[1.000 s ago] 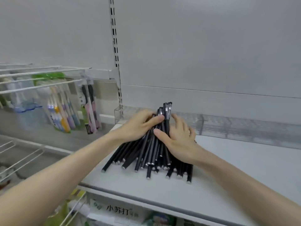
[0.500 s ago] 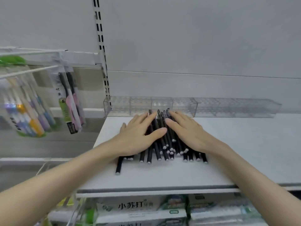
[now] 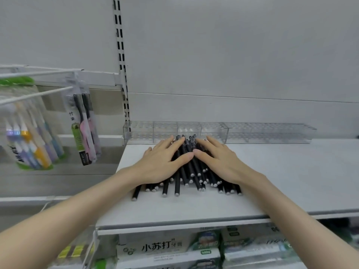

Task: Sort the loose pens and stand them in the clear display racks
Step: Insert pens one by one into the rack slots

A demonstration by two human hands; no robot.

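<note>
1. Lower shelf, nearest: cardboard boxes [image 3: 165, 247] printed in green and white with Chinese lettering, packed side by side under the shelf lip.
2. Grey shelf [image 3: 291, 181]: flat and matt, with its front edge running straight across above the boxes.
3. Black pens [image 3: 186, 171]: one loose heap lying flat on the shelf towards its left end. The silver-tipped ends fan out towards the front edge and the far ends crowd together towards the back. One pen lies slightly apart at the heap's left.
4. Left hand [image 3: 161, 164]: palm down on the left half of the heap, with fingers straight and spread. It grips nothing.
5. Right hand [image 3: 219, 160]: palm down on the right half, with fingers likewise straight and spread, pressing on the pens. The two thumbs nearly meet over the middle of the heap.
6. Clear display racks [image 3: 262, 133]: a low transparent row along the back of the shelf, divided into sections, with a grid of holes showing through the walls. The pens' far ends lie just in front of the row's left part; whether they touch it I cannot tell.
7. Left bay, beside the shelf: white wire hooks [image 3: 35, 95] carrying a black-and-pink toothbrush pack [image 3: 83, 123] and a blurred multicolour toothbrush pack [image 3: 29, 136].
8. Behind: a slotted upright [image 3: 121, 55] and a plain grey back panel [image 3: 233, 55].
</note>
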